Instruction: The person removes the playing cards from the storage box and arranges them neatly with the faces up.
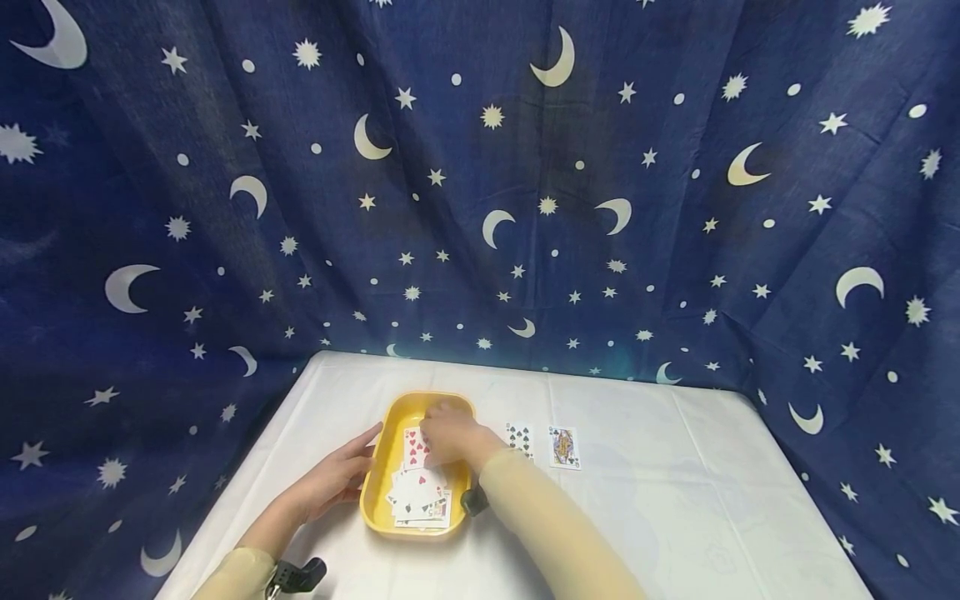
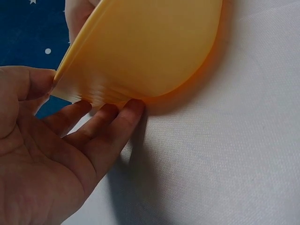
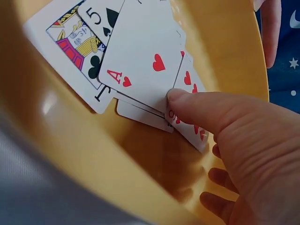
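Playing cards lie overlapping in a yellow tray (image 1: 380,500). Among them are an ace of hearts (image 3: 140,61), a five of spades (image 3: 96,16) and a jack of clubs (image 3: 65,51). My left hand (image 1: 333,479) holds the tray's left side, with one fingertip at the rim and the other fingers against the outer wall (image 2: 154,51). Inside the tray, my right hand (image 1: 452,433) pinches the edge of a hearts card (image 3: 190,112), thumb on its face. The fingers beneath that card are partly hidden.
Right of the tray, a spades card (image 1: 519,435) lies face up, partly behind the right forearm. Farther right lies a queen of clubs (image 1: 564,447). A white cloth (image 1: 675,500) covers the table, and a dark blue curtain (image 1: 450,208) with moons and stars hangs behind.
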The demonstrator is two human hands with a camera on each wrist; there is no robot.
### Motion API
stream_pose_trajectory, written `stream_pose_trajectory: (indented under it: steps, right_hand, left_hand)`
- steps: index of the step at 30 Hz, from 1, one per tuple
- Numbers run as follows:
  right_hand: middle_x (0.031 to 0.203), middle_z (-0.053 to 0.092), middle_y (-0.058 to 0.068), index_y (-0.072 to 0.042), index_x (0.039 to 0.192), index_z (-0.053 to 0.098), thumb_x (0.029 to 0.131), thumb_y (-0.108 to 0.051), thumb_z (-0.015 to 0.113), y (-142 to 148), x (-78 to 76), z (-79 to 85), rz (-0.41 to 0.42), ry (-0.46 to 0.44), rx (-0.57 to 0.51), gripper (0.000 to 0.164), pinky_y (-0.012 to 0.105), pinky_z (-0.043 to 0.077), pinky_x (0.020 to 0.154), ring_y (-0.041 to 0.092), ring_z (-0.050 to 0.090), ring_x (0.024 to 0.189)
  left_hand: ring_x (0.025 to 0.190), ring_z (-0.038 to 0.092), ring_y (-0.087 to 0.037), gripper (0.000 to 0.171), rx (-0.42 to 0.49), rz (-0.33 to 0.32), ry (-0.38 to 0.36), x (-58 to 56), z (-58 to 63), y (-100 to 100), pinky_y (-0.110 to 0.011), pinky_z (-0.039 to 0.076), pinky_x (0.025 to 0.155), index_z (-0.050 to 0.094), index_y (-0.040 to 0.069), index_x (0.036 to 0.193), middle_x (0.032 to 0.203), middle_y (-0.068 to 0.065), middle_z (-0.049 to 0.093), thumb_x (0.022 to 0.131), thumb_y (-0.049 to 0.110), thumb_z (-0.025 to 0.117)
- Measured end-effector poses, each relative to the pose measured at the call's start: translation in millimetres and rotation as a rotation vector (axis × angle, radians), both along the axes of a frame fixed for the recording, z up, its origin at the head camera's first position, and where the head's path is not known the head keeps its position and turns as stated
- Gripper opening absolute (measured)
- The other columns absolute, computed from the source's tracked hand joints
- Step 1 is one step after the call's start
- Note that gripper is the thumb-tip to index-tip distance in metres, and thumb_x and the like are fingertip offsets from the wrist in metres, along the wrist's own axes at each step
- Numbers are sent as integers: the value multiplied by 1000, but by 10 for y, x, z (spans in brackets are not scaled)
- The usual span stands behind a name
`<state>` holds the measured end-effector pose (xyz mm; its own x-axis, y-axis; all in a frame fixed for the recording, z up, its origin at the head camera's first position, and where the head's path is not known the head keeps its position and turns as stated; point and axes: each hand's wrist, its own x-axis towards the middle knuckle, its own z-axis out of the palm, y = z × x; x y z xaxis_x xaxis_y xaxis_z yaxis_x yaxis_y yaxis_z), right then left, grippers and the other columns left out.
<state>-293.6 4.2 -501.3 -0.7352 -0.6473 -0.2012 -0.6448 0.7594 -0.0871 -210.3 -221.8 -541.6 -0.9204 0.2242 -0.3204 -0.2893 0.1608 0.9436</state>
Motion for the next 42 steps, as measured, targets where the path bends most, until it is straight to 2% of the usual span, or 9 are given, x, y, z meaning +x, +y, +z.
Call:
stream_pose_trajectory:
  steps: [4, 8, 11, 17, 23, 30, 42]
  right_hand:
    - [107, 60, -7, -20, 107, 70, 83, -44, 82, 1, 14, -29, -4, -10, 8, 36, 27, 44, 92, 12, 46, 99]
    - [103, 58, -9, -22, 98, 69, 81, -48, 83, 7, 15, -49, -14, -35, 5, 34, 27, 44, 88, 12, 44, 96]
    - [104, 58, -9, -23, 99, 69, 79, -53, 83, 7, 0, -65, -28, -28, 17, 39, 28, 44, 91, 12, 44, 97]
    - [110, 59, -6, -20, 108, 71, 75, -64, 81, 14, -18, -63, -41, 46, 72, 56, 29, 41, 100, 13, 46, 101]
    - [111, 57, -6, -20, 110, 71, 72, -63, 84, 11, -33, -88, -61, 16, 55, 59, 32, 39, 102, 14, 44, 104]
    - [119, 59, -5, -19, 121, 70, 70, -62, 87, -3, -37, -116, -70, 10, 36, 69, 33, 40, 104, 14, 45, 108]
    - [116, 58, -7, -22, 121, 69, 69, -62, 86, 4, -45, -144, -54, 10, 28, 68, 36, 37, 107, 15, 44, 109]
  left_hand:
    - [118, 62, -32, 67, 0, 6, -2, -1, -13, -2, -48, 56, 89, 25, 20, 164, 157, -26, 39, 103, 15, 50]
    - [117, 63, -31, 67, -5, 10, -5, -5, -14, -3, -48, 56, 89, 26, 21, 164, 157, -25, 40, 102, 15, 50]
    - [116, 63, -31, 67, -3, 6, -3, -8, -12, -10, -48, 56, 88, 25, 21, 164, 157, -26, 40, 102, 15, 51]
    - [115, 62, -30, 66, -4, 5, -3, -5, 6, -13, -45, 56, 88, 27, 24, 164, 156, -24, 41, 103, 16, 51]
    - [116, 62, -30, 64, -27, 19, -9, 12, 30, 1, -46, 56, 89, 29, 26, 163, 156, -22, 43, 103, 17, 51]
    - [117, 62, -31, 64, -20, 13, -7, 18, 40, -4, -47, 56, 90, 28, 25, 164, 156, -23, 43, 104, 18, 51]
    - [117, 62, -31, 64, -10, 6, -2, 21, 31, -8, -47, 56, 90, 27, 24, 164, 156, -24, 41, 104, 16, 49]
